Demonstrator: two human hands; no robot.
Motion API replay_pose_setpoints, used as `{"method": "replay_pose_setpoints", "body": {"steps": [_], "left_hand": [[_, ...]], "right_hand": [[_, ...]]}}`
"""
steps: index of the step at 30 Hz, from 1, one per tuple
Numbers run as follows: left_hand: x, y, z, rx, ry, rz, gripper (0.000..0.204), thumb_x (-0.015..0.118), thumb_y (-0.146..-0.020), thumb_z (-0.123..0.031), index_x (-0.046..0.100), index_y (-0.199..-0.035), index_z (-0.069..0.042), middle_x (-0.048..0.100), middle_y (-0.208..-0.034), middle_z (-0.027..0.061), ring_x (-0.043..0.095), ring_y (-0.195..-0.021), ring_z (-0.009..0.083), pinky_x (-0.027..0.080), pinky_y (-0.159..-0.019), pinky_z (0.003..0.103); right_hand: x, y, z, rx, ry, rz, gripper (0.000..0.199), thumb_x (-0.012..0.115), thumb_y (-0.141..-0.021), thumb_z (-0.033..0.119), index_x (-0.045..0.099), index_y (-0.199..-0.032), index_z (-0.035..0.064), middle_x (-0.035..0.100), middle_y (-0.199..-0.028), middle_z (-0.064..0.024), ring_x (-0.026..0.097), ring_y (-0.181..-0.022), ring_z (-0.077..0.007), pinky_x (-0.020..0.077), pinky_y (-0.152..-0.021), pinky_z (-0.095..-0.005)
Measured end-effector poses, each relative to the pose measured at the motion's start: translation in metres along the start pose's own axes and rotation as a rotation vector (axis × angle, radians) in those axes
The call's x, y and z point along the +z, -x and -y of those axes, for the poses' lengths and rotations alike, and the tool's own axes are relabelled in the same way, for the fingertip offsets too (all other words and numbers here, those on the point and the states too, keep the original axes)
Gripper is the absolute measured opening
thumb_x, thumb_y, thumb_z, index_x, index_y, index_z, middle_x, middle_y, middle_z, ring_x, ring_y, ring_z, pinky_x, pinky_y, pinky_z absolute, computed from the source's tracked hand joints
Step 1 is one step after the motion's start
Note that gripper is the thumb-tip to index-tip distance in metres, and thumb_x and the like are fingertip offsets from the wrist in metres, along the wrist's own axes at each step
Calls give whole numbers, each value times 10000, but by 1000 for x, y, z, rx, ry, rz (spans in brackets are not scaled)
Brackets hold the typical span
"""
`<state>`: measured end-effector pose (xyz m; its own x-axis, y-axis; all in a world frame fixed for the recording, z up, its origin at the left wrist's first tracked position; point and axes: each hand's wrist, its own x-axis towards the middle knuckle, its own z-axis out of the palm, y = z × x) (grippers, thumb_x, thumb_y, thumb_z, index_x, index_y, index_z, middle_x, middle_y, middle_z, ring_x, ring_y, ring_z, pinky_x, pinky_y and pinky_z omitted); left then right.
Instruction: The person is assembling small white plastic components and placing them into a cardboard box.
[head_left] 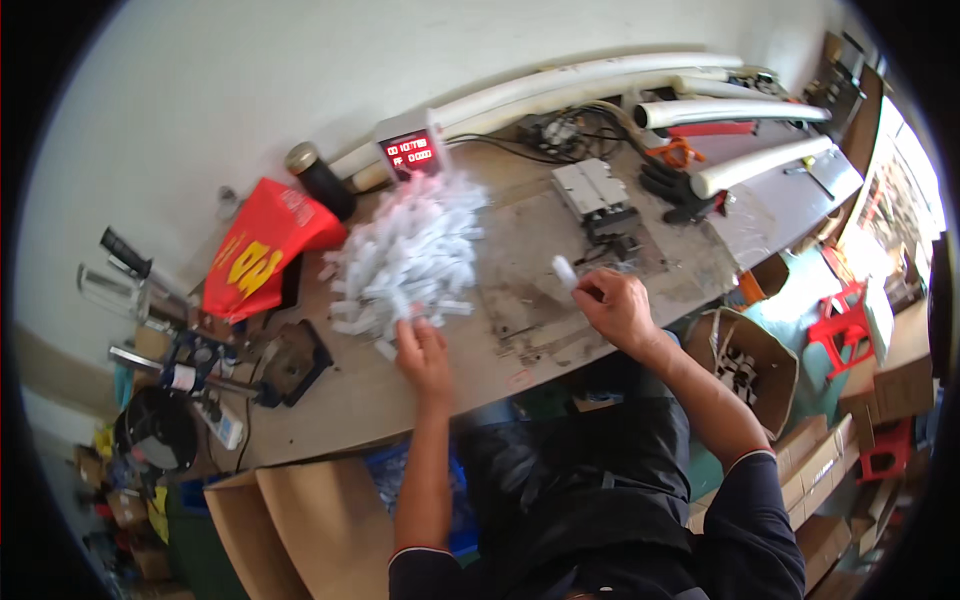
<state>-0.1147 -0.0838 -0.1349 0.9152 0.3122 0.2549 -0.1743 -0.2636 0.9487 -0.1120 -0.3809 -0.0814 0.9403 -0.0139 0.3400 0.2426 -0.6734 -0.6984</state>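
A big heap of small white translucent plastic pieces (405, 250) lies on the workbench, left of the middle. My left hand (425, 362) is at the near edge of this heap, its fingertips closed around one white piece there. To the right, my right hand (615, 308) is raised over the bench with thumb and fingers pinched together. A small white plastic piece (564, 270) sticks out from its fingertips toward the left; its exact shape is blurred. Just beyond that hand sits a grey metal box (592, 190) with a dark fixture (612, 245) at its front.
Behind the heap stand a box with a red lit display (412, 150) and a dark bottle (320, 180). A red bag (265, 250) and a lever press (180, 375) are on the left. White tubes (590, 78) lie along the back. An open carton (745, 365) is below the right edge.
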Motion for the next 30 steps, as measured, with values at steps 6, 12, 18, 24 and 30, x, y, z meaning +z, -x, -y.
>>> {"method": "replay_pose_setpoints", "body": {"steps": [6, 12, 18, 24, 30], "left_hand": [[13, 6, -25, 114, 93, -32, 438, 446, -1123, -247, 377, -1507, -50, 658, -940, 62, 556, -682, 79, 436, -582, 231], [32, 2, -47, -101, 416, 50, 258, 539, -1081, -175, 531, -1314, -65, 673, -1007, 77, 613, -720, 106, 467, -568, 257], [75, -22, -60, -191, 534, 171, 188, 604, -1044, -131, 550, -1222, -100, 676, -1000, 65, 486, -607, 43, 333, -478, 192], [118, -21, -35, -37, 378, 171, 349, 630, -1035, -102, 517, -1350, -6, 652, -1083, 60, 615, -910, 119, 518, -842, 279], [122, -18, -20, 101, 252, 150, 360, 561, -1080, -169, 521, -1399, -6, 638, -1015, 41, 559, -802, 78, 478, -744, 243]], "right_hand": [[-53, 23, -44, 291, 63, -60, 184, 716, -842, 231, 734, -886, 53, 718, -787, -156, 709, -770, -351, 548, -718, -443], [-60, 12, -65, 347, 28, -29, 212, 694, -791, 255, 736, -820, 49, 717, -776, -164, 709, -766, -360, 555, -740, -451], [-43, -1, -65, 411, 89, -91, 185, 678, -764, 221, 736, -801, 49, 716, -779, -182, 707, -773, -377, 558, -748, -452], [-23, -8, -62, 411, 76, -188, 187, 672, -755, 215, 730, -786, 40, 713, -784, -196, 701, -788, -395, 557, -763, -463], [-19, -9, -68, 398, 83, -238, 198, 695, -757, 188, 710, -778, -8, 679, -693, -168, 668, -640, -270, 526, -656, -393]]}}
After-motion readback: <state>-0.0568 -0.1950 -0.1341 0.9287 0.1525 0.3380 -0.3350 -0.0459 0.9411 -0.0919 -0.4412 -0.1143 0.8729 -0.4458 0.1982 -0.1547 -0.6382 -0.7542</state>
